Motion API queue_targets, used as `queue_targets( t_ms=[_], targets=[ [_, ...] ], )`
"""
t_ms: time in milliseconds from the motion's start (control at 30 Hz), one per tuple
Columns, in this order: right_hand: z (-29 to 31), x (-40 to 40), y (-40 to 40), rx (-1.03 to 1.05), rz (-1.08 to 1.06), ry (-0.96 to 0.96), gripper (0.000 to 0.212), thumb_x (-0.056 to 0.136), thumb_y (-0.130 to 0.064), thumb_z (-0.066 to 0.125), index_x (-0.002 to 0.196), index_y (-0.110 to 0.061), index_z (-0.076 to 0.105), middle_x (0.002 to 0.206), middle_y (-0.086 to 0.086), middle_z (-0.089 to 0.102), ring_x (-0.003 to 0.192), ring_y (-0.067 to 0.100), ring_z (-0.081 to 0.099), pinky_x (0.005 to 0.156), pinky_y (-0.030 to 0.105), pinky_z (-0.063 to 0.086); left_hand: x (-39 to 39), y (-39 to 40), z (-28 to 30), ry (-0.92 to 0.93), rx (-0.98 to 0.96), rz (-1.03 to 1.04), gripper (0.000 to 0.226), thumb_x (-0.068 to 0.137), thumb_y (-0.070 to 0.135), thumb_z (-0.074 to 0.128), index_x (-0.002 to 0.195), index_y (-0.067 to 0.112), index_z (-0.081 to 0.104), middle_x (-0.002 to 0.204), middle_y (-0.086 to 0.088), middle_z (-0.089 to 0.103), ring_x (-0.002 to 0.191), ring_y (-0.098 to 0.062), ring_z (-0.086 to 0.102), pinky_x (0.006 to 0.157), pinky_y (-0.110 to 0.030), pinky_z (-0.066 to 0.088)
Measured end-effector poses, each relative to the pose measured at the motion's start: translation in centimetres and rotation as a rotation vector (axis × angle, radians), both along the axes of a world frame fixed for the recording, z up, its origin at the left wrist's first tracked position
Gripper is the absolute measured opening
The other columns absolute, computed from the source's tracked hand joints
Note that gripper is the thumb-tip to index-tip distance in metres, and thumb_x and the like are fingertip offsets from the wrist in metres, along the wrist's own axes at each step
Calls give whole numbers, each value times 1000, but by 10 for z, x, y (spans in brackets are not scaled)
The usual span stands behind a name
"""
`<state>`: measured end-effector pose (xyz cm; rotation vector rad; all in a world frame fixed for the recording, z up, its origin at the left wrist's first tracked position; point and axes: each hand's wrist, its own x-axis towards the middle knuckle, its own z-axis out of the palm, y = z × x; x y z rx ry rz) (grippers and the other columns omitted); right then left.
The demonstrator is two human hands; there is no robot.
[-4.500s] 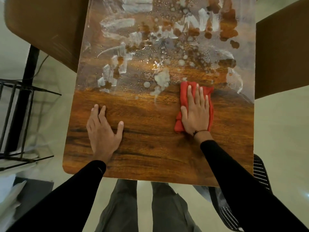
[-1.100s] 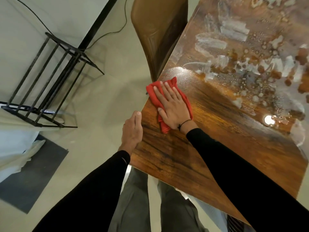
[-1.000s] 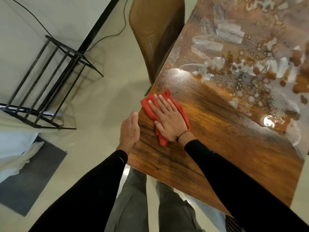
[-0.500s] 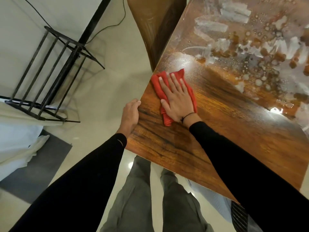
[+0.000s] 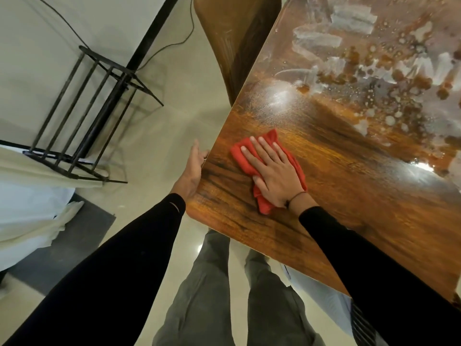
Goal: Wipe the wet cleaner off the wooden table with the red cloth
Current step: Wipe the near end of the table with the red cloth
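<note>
Right hand, fingers straight, presses red cloth flat on surface; left hand, grip relaxed, rests against surface's edge; wet cleaner lies beyond cloth.

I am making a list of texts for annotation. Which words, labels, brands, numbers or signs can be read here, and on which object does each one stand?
No readable text in this view.
Left sleeve: one small pale curved mark near the cuff, maybe a logo; no letters can be read.
Red cloth, wooden table, wet cleaner, metal rack: no print visible.
</note>
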<state>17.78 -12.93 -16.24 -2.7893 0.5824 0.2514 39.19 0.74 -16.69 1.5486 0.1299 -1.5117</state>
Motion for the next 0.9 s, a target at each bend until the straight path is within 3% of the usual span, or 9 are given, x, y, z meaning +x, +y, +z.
queue_targets(
  t_ms=[67, 167, 233, 400, 500, 600, 733, 800, 900],
  targets=[
    [0, 22, 20, -21, -13, -8, 77, 110, -43, 36, 179, -29, 6, 187, 7, 0, 174, 28, -1, 140, 55, 3, 6, 6, 2, 110, -44, -54, 111, 99, 87, 0, 134, 6, 68, 122, -19, 81, 108, -32, 82, 76, -38, 67],
    [-5, 35, 71, 2, 203, -43, 80, 106, -45, 38, 179, -29, 10, 187, 8, 4, 174, 29, 1, 140, 53, 0, 13, 22, 3, 78, 27, -128, 124, 91, 95, -6, 137, 9, 72, 133, -17, 78, 128, -34, 73, 97, -42, 62],
    [-8, 30, 105, 17, 361, -42, 76, 109, -46, 37, 179, -29, 13, 187, 10, 9, 173, 32, 5, 140, 55, 2, 11, 38, 4, 102, 46, -135, 128, 90, 96, -4, 141, 4, 70, 136, -21, 75, 130, -36, 72, 106, -43, 56],
    [-10, -13, 108, 87, 585, -21, 74, 110, -43, 35, 179, -30, 11, 187, 5, 10, 174, 29, 6, 141, 51, 1, -10, 68, 4, 99, 39, -83, 117, 101, 84, -5, 119, 6, 81, 121, -17, 82, 107, -28, 82, 81, -30, 66],
    [-3, -36, 63, 138, 456, 28, 76, 108, -43, 32, 179, -36, 5, 187, 0, -2, 174, 23, -6, 139, 47, -11, -29, 81, -1, -131, 115, -51, 98, 108, 76, 3, 124, 16, 78, 118, -5, 83, 111, -24, 79, 103, -39, 61],
    [3, -44, 19, 102, 192, 24, 75, 109, -44, 29, 179, -36, 4, 187, 0, -5, 174, 23, -7, 140, 53, -2, -52, 85, -12, -408, 292, 67, 73, 114, 67, 21, 134, 16, 69, 131, -8, 73, 128, -30, 68, 120, -51, 47],
    [5, -7, 14, 0, -106, -30, 73, 112, -45, 30, 179, -32, 5, 187, 5, -1, 174, 28, -1, 141, 54, 2, -85, 82, -18, -524, 344, 358, 53, 117, 58, 24, 128, 19, 58, 121, -2, 63, 118, -25, 60, 112, -44, 47],
    [2, 1, 35, -14, 22, -43, 75, 112, -45, 34, 179, -31, 3, 187, 8, -1, 173, 31, -1, 140, 54, 0, -97, 83, -20, -549, 348, 478, 58, 118, 56, 21, 133, 16, 61, 123, -4, 67, 119, -25, 60, 106, -37, 44],
    [-5, -30, 61, 38, 459, -55, 75, 111, -49, 35, 179, -35, 4, 187, 6, 1, 173, 29, -3, 139, 52, -6, -113, 87, -21, -548, 344, 608, 66, 118, 54, 21, 154, 10, 56, 150, -15, 62, 133, -30, 59, 116, -39, 45]
  ],
)
